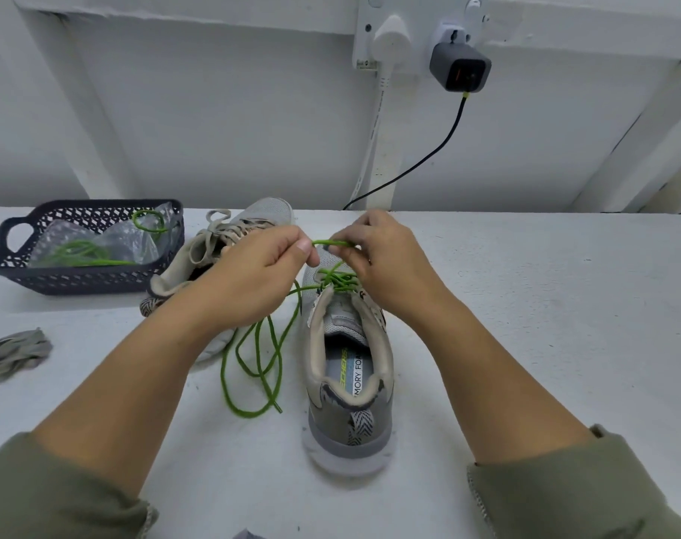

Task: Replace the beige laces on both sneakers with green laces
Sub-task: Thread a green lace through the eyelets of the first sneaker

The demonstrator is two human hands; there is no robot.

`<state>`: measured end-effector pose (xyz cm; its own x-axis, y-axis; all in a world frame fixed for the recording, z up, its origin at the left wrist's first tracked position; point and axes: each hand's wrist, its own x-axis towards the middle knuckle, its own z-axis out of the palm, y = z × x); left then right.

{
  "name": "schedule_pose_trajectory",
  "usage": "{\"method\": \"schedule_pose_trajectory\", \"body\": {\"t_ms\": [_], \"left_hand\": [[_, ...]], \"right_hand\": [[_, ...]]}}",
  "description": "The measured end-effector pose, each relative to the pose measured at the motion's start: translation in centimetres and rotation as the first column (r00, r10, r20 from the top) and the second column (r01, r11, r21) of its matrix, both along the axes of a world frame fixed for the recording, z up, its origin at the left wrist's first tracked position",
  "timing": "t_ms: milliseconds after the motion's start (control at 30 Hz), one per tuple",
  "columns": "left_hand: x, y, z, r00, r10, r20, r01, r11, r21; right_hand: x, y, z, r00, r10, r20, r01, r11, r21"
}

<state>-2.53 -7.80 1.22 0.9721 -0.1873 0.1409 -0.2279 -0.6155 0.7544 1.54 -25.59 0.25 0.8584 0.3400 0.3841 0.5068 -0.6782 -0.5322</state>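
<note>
At the far left of the white counter (525, 344) a loose beige lace (16, 354) lies in a crumpled bundle near the edge. Behind it stands a dark openwork basket (78, 284) holding a clear plastic bag (113, 243) and a spare green lace (78, 252), partly coiled on the bag. Just right of the basket, the far sneaker (269, 212) lies tilted on its side with its toe pointing away, beige laces (218, 227) threaded through its eyelets; the left forearm crosses in front of it. The left hand (261, 262) is clenched, thumb and forefinger pinching a short stretch of the green lace (253, 383) above the shoes. The long free part of this lace drops from the eyelets and loops on the counter between the two sneakers, its tip lying close to the near shoe's heel. The near sneaker (350, 383) stands upright, heel toward the person, with the green lace crossed through its upper eyelets. Over its tongue the right hand (378, 258) has its fingers curled round the other end of that raised stretch, gripping it close to the left hand. Both forearms come out of olive sleeves. On the wall behind, a white plug (389, 36) and a grey charger (459, 68) sit in a socket, and a black cable (440, 149) runs down behind the counter.
</note>
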Motion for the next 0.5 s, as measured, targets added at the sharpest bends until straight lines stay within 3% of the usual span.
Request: {"method": "schedule_pose_trajectory", "body": {"t_ms": [67,133,233,367,433,500], "left_hand": [[-0.1,0.4,0.4,1.0,-0.014,0.01,0.015,0.992,-0.123],[0.0,1.0,0.8,1.0,-0.003,0.006,0.004,0.956,-0.295],[0.2,1.0,0.7,0.998,0.015,-0.069,-0.038,0.936,-0.349],[0.0,-0.4,-0.1,0.99,0.004,-0.144,-0.045,0.958,-0.284],[0.0,-0.6,-0.3,0.99,0.003,-0.144,-0.046,0.955,-0.294],[0.0,-0.1,-0.4,0.991,0.014,-0.136,-0.055,0.95,-0.308]], "right_hand": [[0.9,-0.5,-0.7,0.99,-0.142,-0.019,0.142,0.989,0.037],[1.7,-1.4,-1.1,0.933,-0.286,-0.219,0.298,0.954,0.024],[1.6,-2.0,-0.7,0.865,-0.292,-0.408,0.256,0.956,-0.141],[-0.4,-0.7,1.6,0.986,-0.074,-0.152,0.036,0.97,-0.241],[-0.2,-0.4,1.7,0.994,0.076,-0.085,-0.089,0.981,-0.172],[1.0,-0.9,0.4,0.997,0.041,-0.069,-0.047,0.995,-0.09]]}}
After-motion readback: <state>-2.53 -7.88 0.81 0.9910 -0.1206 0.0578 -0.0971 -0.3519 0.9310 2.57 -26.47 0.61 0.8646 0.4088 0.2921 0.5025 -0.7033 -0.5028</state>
